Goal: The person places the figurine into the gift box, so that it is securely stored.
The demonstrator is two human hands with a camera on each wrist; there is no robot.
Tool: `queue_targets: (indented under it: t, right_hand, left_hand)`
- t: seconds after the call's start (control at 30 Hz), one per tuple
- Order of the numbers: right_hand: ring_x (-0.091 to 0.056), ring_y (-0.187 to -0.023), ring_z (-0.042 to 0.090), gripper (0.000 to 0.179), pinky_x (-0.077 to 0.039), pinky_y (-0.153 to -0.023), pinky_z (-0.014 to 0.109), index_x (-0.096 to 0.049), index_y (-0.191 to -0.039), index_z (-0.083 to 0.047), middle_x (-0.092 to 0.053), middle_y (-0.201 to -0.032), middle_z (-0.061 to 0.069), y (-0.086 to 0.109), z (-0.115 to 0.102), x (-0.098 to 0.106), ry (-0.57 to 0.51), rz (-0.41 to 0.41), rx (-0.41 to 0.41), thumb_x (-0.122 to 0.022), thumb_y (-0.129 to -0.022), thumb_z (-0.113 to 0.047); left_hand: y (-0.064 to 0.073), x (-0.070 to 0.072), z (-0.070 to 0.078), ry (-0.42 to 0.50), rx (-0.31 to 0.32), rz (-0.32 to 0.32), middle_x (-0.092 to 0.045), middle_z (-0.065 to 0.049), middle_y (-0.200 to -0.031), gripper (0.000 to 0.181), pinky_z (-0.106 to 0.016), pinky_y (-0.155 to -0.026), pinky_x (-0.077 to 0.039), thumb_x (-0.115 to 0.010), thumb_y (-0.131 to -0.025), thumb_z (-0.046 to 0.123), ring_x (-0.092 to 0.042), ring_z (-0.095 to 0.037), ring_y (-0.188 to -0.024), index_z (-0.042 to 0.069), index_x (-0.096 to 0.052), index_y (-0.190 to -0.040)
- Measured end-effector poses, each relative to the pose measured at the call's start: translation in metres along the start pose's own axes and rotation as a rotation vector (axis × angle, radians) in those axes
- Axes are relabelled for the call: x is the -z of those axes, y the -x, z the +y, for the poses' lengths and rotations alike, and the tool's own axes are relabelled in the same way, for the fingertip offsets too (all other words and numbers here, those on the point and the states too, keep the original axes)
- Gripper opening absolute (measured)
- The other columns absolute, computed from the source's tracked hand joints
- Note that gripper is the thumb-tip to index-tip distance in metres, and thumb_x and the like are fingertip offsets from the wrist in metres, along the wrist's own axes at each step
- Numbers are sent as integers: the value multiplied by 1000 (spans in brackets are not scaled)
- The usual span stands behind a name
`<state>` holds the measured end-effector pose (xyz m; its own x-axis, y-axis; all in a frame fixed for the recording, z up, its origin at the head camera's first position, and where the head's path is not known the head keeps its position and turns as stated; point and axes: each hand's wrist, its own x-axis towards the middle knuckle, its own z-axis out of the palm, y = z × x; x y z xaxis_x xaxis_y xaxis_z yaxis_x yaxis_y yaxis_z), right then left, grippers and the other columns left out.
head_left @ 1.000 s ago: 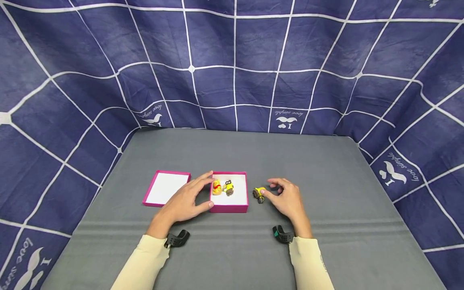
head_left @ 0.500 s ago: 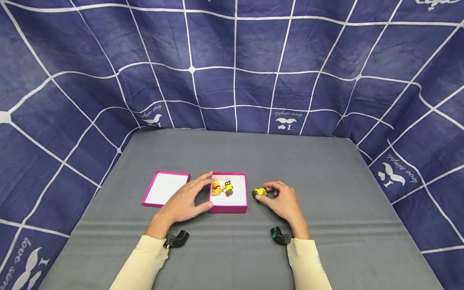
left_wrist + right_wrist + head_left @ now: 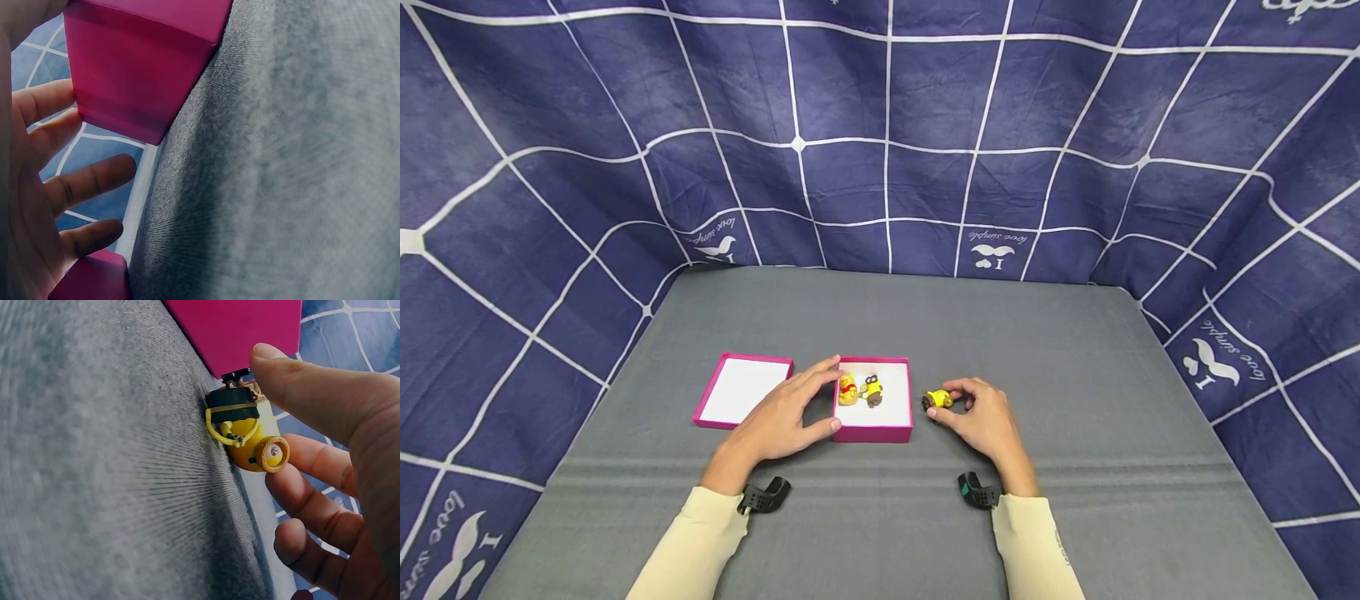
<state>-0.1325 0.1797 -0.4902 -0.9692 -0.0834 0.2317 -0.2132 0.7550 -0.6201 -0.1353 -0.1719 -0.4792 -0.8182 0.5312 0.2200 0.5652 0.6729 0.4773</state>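
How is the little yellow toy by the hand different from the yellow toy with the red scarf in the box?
The yellow toy beside the right hand lies on its side on the gray cloth, outside the pink box; the scarf toy sits inside the box. Fingers pinch the outside toy; nothing touches the scarf toy. The outside toy has a dark part; the scarf toy has red. Both are small and mostly yellow.

sleeves: cream long sleeves (image 3: 1037,546) worn on both arms | wrists: black camera mount (image 3: 765,495) strapped left, black-green mount (image 3: 977,491) right | hands: bare
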Motion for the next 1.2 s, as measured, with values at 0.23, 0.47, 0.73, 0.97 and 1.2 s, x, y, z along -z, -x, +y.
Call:
queue_targets:
  t: [0.23, 0.47, 0.73, 0.97, 1.2]
  right_hand:
    - [-54, -74, 11, 40, -42, -67, 26, -77, -103, -22, -69, -90, -7, 1, -1, 0, 7, -14, -18, -90, -72, -43]
    - [-52, -74, 10, 40, -40, -67, 27, -76, -105, -24, -69, -92, -6, 2, -4, -2, 44, -28, -62, -88, -73, -44]
    - [-52, -72, 9, 39, -40, -65, 28, -76, -106, -28, -70, -96, -6, 3, -7, -4, 71, -39, -75, -87, -73, -45]
    - [-51, -71, 9, 40, -40, -63, 28, -75, -106, -31, -69, -93, -7, 4, -8, -5, 87, -47, -72, -88, -71, -46]
    - [-51, -71, 8, 39, -39, -62, 28, -75, -106, -30, -66, -89, -8, 3, -9, -6, 92, -36, -45, -87, -71, -42]
  left_hand:
    - [0, -2, -2, -5, -13, 10, -28, 10, -165, 75, -54, -114, -37, -59, -90, 65, -35, -13, -148, 26, -41, -152]
    - [0, -2, -3, -1, -9, 7, -27, 11, -165, 75, -54, -114, -37, -58, -90, 66, -35, -12, -148, 28, -41, -152]
    - [1, 0, -2, 7, 5, -11, -25, 12, -166, 76, -56, -114, -37, -56, -90, 67, -35, -14, -149, 29, -39, -153]
    - [2, -1, -1, 11, 20, -9, -24, 16, -165, 76, -57, -114, -37, -58, -89, 68, -35, -12, -149, 32, -38, -153]
    - [1, -1, 0, 8, 15, -2, -24, 16, -165, 76, -58, -113, -37, -59, -89, 66, -35, -14, -149, 32, -39, -153]
